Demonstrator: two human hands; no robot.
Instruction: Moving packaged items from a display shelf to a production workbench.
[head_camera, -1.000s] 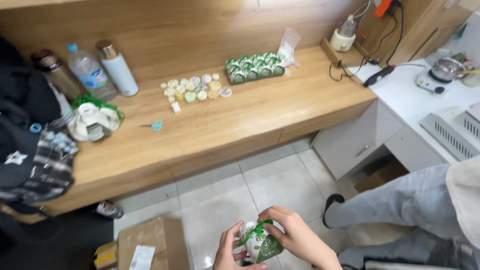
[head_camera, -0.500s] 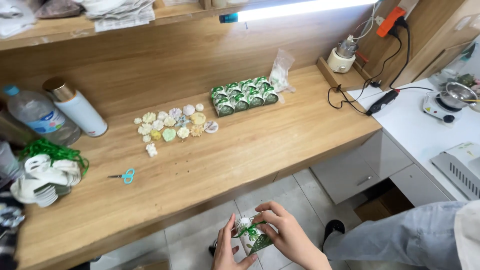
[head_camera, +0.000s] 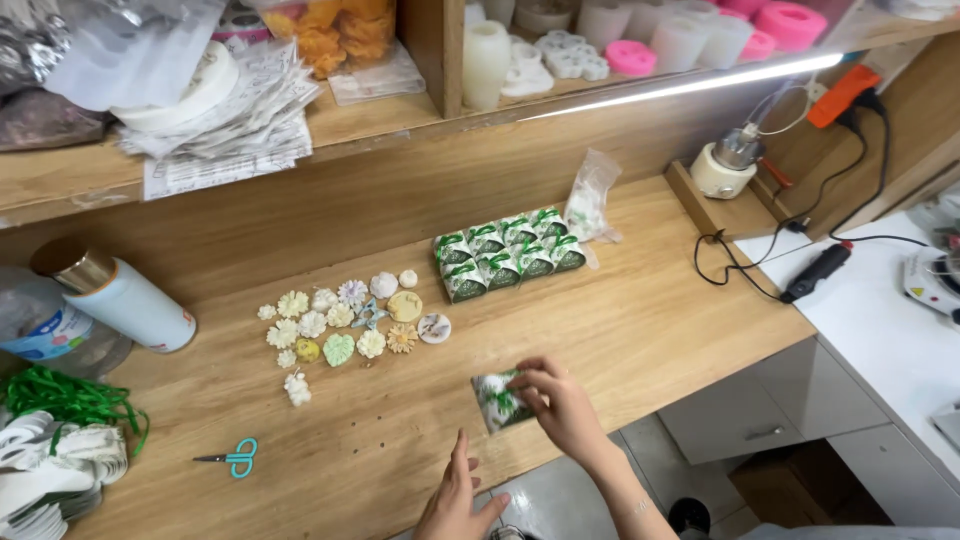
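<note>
My right hand (head_camera: 560, 405) holds a small green-and-white wrapped packet (head_camera: 498, 400) with a green ribbon, low over the wooden desk (head_camera: 650, 330) near its front edge. My left hand (head_camera: 455, 500) is open with fingers apart, resting at the desk's front edge just left of the packet, holding nothing. Farther back on the desk stand two rows of similar green-ribboned packets (head_camera: 508, 253). To the left of those lies a cluster of several small pale flower-shaped pieces (head_camera: 345, 320).
Teal-handled scissors (head_camera: 232, 458) lie at front left. A white flask (head_camera: 115, 295), a water bottle (head_camera: 45, 325) and green ribbon with white tape (head_camera: 60, 440) sit at the left. A clear bag (head_camera: 590, 205), a small appliance (head_camera: 728, 165) and cables are at the right. Shelves above hold moulds.
My view has risen from the floor to the desk. The packet, held in both hands below the desk edge, is now over the desk in my right hand alone; my left hand let go.
</note>
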